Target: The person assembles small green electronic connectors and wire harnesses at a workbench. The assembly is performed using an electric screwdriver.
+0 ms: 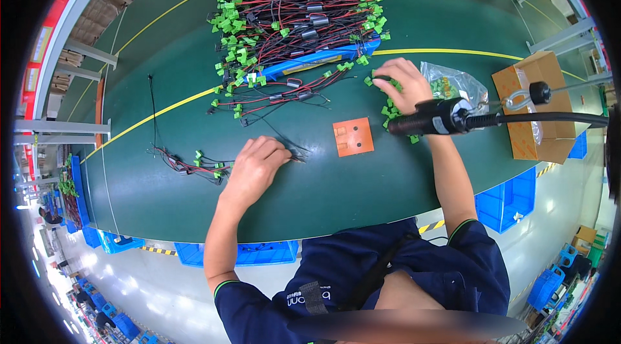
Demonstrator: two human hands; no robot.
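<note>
My left hand is closed in a pinch on thin black wires, whose loose ends stick out past its fingertips. On the right, my right hand has bent fingers and a thumb around a small green connector. More green connectors lie loose under and beside that hand. Between the hands an orange square fixture with dark round spots rests on the green table. Beyond my left hand is a group of red and black wire harnesses with green connectors.
A blue tray at the back is heaped with wired harnesses. More harnesses lie at left. A clear bag of green connectors and an open cardboard box stand at right. A black cylindrical tool hangs over my right forearm.
</note>
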